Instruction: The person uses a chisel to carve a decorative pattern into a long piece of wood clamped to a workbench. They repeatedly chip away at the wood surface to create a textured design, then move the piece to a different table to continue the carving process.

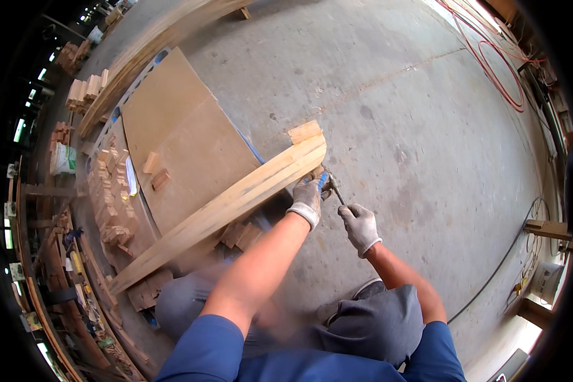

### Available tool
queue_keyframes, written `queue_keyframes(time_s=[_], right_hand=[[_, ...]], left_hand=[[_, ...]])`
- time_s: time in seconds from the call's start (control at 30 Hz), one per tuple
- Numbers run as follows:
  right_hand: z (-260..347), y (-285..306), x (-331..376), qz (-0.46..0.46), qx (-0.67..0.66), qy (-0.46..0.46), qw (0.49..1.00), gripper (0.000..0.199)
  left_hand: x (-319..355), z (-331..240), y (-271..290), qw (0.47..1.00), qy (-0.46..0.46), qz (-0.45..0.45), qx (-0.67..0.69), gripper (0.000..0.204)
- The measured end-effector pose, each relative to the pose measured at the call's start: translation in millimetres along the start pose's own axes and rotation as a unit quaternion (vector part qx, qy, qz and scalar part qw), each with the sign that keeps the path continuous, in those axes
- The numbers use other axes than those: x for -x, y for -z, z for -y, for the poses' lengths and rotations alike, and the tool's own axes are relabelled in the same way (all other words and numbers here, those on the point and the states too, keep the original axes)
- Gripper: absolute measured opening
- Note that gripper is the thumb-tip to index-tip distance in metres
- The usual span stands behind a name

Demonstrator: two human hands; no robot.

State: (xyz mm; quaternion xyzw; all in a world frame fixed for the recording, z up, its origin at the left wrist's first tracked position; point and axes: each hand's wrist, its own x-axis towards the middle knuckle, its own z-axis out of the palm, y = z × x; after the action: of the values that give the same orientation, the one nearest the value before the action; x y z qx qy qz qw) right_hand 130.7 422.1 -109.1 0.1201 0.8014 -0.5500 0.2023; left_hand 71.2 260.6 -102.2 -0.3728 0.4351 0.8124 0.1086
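A long pale wooden plank (229, 207) runs diagonally from lower left to its end near the middle, with a small wood block (304, 132) on top at that end. My left hand (307, 200), in a grey-white glove, grips a blue-handled tool (325, 180) pressed against the plank's end. A thin dark rod (337, 193) sticks out from that spot toward my right hand (360, 226), also gloved, which is closed around the rod's lower end. I am crouched, my grey-trousered knees below the hands.
A brown board (178, 140) lies flat behind the plank with two small blocks on it. Several short wood offcuts (111, 204) are piled at the left. Long timber (153, 44) lies farther back. Red hose (496, 70) and black cable (496, 267) cross the concrete floor (414, 127) at right.
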Motion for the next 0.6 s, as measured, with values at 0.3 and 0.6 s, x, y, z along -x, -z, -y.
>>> queue_keyframes(time_s=[0.3,0.6], right_hand=[[-11,33,14,0.079,-0.259,-0.126,0.954,0.036],[-63,34,26,0.08,-0.313,-0.21,0.923,0.039]], left_hand=[[44,-59,-11,0.581,-0.327,0.157,-0.729,0.061],[27,-128,61,0.519,-0.213,-0.007,-0.828,0.117]])
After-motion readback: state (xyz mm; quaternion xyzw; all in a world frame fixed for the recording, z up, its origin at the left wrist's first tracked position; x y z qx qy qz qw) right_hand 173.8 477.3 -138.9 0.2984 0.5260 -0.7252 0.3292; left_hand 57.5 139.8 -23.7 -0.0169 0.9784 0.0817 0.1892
